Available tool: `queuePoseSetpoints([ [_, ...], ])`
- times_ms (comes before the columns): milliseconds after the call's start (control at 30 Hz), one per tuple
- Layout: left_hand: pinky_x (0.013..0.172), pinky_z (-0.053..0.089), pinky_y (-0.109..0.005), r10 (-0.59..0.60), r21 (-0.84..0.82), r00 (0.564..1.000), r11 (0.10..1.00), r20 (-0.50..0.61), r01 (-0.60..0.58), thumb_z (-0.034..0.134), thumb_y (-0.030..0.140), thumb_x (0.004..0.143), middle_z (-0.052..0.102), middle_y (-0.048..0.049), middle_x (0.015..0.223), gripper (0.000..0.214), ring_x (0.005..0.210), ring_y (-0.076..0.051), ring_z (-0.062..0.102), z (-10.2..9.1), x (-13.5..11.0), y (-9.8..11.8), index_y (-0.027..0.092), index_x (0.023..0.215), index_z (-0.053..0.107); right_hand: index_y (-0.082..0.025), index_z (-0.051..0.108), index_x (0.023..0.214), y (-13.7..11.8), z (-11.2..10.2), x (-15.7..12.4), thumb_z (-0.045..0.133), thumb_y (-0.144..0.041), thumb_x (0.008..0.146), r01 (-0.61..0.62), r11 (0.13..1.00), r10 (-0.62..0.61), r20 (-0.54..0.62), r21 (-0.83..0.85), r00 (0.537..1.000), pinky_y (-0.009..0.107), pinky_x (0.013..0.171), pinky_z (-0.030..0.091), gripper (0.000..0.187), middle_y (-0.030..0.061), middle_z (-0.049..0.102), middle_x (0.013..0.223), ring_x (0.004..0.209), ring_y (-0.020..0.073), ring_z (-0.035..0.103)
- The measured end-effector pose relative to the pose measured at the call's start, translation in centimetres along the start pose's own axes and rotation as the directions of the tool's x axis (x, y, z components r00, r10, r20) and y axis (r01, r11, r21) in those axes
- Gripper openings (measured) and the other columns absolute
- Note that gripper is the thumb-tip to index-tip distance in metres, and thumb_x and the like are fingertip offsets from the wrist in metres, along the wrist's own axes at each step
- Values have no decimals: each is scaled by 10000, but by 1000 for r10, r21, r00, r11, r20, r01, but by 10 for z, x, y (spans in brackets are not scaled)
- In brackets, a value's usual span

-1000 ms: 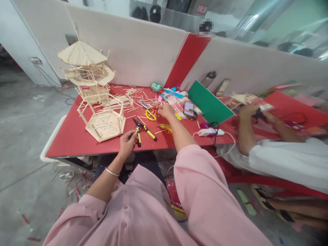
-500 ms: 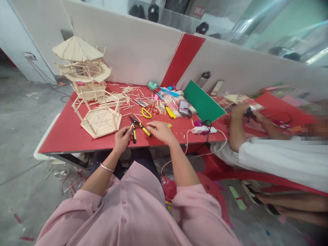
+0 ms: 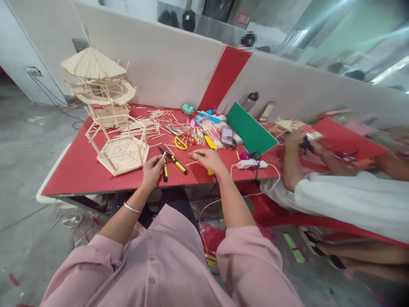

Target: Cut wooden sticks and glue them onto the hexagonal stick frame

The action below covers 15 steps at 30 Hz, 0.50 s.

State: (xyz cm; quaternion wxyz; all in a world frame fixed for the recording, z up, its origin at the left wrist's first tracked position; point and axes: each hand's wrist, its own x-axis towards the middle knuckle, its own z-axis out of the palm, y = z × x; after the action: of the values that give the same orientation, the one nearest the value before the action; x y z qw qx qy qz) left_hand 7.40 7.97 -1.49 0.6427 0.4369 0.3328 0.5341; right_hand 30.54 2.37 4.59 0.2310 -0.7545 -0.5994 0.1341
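Observation:
Near the table's front edge, my left hand (image 3: pixel 153 170) is closed in a pinch on a short pale piece of stick (image 3: pixel 164 155). My right hand (image 3: pixel 209 163) is wrapped round a yellow glue gun (image 3: pixel 210 172), mostly hidden by the fingers; its tip points left toward my left hand. Black-and-yellow pliers (image 3: pixel 174 160) lie spread on the table between the two hands. Left of my left hand stands a hexagonal stick frame (image 3: pixel 123 155) with upright posts and a rail. Behind it rises a tiered stick pagoda model (image 3: pixel 94 64).
Loose sticks (image 3: pixel 137 128), scissors with yellow handles (image 3: pixel 180 143), a yellow-handled knife (image 3: pixel 210 142) and stick packets lie on the red table (image 3: pixel 73 170). A green board (image 3: pixel 251 132) leans beyond. A white power strip (image 3: pixel 252 164) with cords sits right, near a co-worker's arms (image 3: pixel 292 162).
My right hand has shifted slightly right and now grips the glue gun, which lay partly behind it before. My left hand keeps its pinch. The view has shifted slightly.

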Motion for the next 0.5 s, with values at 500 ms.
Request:
queuePoseSetpoints([
  [500,354,206,-168,-91,-112,987,988,135,106,821,435,648,613,14,587,418,371,-14,340,15,-15,38,132,915,716,-100,566,1357,65,-2,112,657,-309,846,-466,771,459,-129,-435,879,484,1017,452,559,271,562,1348,1277,366,542],
])
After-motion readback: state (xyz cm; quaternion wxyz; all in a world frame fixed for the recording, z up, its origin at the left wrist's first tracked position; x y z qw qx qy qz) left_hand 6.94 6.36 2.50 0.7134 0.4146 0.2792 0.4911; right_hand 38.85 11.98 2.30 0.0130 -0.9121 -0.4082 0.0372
